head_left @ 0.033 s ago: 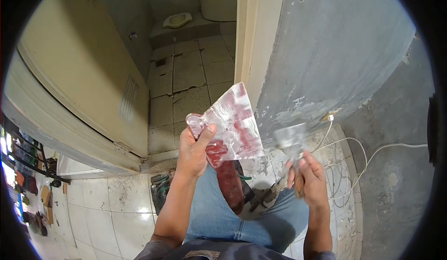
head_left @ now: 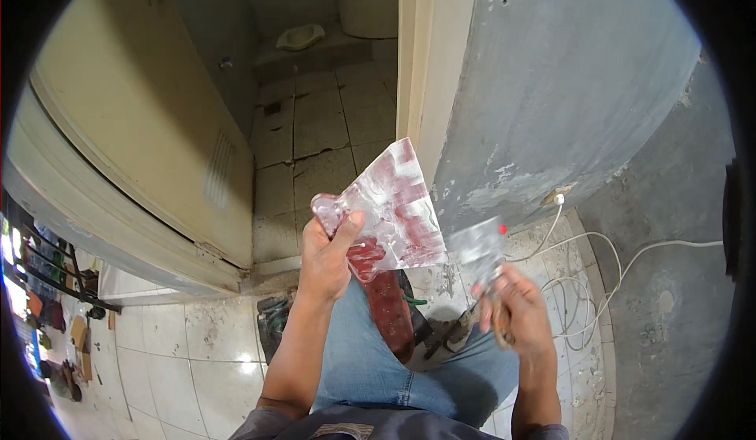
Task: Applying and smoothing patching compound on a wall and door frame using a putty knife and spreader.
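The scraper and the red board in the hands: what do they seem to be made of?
Scraper blade: probably metal; thin, grey, slightly shiny. Scraper handle: perhaps wood; brown, finish blurred. Red board: possibly plastic; smooth, rounded grip edges, though whitish smears cover much.

We wear a dark grey shirt (head_left: 429, 427) with short sleeves (head_left: 264, 423); its front carries a pale tan patch (head_left: 344, 430) with darker markings too small to make out. Our jeans (head_left: 354, 361) are faded blue denim, with a stitched seam (head_left: 408, 385) at the middle. Our forearms (head_left: 295, 349) and hands (head_left: 323, 265) are bare.
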Motion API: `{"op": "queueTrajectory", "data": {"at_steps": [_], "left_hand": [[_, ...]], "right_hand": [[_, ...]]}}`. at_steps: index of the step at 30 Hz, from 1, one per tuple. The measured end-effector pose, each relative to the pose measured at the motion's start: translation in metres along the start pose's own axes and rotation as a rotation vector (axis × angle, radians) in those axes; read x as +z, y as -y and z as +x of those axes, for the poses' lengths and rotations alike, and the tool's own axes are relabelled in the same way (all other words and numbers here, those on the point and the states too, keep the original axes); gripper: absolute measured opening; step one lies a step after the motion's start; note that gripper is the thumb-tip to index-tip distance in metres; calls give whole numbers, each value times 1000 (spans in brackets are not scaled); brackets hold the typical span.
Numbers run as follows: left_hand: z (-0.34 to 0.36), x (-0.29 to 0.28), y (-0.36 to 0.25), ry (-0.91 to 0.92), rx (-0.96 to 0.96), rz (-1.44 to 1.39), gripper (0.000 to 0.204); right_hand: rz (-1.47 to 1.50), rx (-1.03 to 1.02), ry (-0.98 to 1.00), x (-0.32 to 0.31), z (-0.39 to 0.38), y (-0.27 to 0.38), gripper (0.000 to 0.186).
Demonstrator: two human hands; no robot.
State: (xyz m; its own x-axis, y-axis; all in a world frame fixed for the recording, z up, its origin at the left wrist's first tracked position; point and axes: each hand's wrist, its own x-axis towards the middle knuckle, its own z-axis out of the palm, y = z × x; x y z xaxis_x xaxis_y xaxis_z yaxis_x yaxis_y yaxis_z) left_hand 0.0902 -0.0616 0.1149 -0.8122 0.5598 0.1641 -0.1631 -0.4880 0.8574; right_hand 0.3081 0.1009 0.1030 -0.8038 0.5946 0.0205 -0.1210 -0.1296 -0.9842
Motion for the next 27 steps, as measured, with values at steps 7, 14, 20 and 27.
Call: {"op": "queueTrajectory", "data": {"at_steps": [7,14,20,27], "left_hand": [[-15,-2,-18,112,284,253,32],[-27,-4,-19,199,383,342,24],[-19,-7,-14,500,527,555,26],[-14,-21,-11,611,589,711,37]], "right_hand": [[380,248,68,27,-20,19,32],[518,413,276,36,-7,22,32],[639,463,249,37,6,14,28],[663,464,363,28,12,11,31]]}}
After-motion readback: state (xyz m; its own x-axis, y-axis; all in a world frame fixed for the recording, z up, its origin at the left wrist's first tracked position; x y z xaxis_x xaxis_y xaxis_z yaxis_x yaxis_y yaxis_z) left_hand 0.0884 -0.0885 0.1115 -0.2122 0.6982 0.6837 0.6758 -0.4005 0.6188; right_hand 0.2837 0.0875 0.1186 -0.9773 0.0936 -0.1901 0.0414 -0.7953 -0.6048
